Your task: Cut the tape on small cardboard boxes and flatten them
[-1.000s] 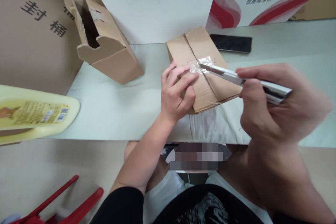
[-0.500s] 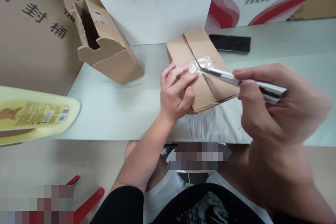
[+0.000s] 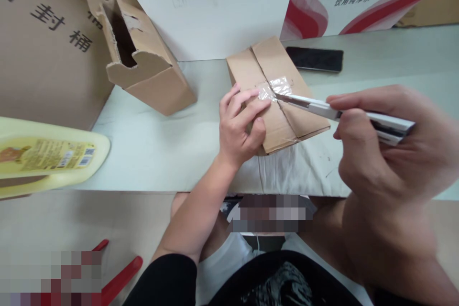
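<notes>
A brown cardboard box [image 3: 276, 60] lies on the table with a seam across its top and a patch of clear tape [image 3: 283, 87] over that seam. My left hand [image 3: 240, 124] grips its near left side, fingers bent over the top and tips at the tape. In my right hand [image 3: 390, 148] is a white utility knife [image 3: 319, 105], closed in the fingers. The knife's blade is out and its tip touches the seam at the tape. Whether the blade has gone through the tape, I cannot tell.
An opened cardboard carton [image 3: 154, 76] stands left of the box. A black phone [image 3: 315, 59] lies behind it. Farther left is a pale yellow bottle [image 3: 53, 158]. Large printed cartons [image 3: 308, 9] line the back. The table's front edge [image 3: 143, 192] runs just before me.
My right hand has shifted slightly to the right and the knife lies at a flatter slant, its tip still near the seam. My left hand and the box look unmoved.
</notes>
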The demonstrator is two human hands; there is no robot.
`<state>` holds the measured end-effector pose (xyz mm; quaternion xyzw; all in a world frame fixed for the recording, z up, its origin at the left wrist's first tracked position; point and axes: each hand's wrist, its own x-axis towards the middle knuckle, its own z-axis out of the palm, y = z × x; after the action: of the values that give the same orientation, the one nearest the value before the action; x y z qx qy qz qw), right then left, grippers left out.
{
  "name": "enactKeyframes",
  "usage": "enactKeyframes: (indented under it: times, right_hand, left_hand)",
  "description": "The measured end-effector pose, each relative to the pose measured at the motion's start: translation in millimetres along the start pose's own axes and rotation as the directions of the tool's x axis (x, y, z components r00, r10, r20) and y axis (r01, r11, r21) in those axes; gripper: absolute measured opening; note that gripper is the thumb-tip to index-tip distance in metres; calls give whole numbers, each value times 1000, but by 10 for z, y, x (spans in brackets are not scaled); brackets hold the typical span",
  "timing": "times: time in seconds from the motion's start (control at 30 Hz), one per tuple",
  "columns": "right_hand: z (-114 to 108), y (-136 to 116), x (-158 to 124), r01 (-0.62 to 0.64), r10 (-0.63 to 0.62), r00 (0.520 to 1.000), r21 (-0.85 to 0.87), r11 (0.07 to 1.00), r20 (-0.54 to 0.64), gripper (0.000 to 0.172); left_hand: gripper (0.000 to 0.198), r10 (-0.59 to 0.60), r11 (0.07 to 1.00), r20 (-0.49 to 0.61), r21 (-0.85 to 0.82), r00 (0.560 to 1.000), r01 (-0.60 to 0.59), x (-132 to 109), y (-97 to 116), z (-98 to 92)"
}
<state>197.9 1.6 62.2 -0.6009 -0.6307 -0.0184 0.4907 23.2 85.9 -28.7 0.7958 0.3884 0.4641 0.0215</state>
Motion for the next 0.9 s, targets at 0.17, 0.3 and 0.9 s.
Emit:
enactKeyframes:
  times: [0.17, 0.3, 0.9]
  right_hand:
    - [54, 55, 5, 35, -35, 999, 0, 999, -3, 17]
    - [61, 67, 8, 40, -39, 998, -22, 999, 43, 18]
    - [-92, -71, -5, -1, 2, 1000, -43, 999, 26, 15]
  left_hand:
    - [45, -14, 998, -2, -67, 1000, 14, -10, -14, 6]
    - [45, -12, 998, -6, -65, 1000, 12, -12, -26, 8]
    - [47, 11, 1000, -13, -15, 1000, -11, 11, -6, -11]
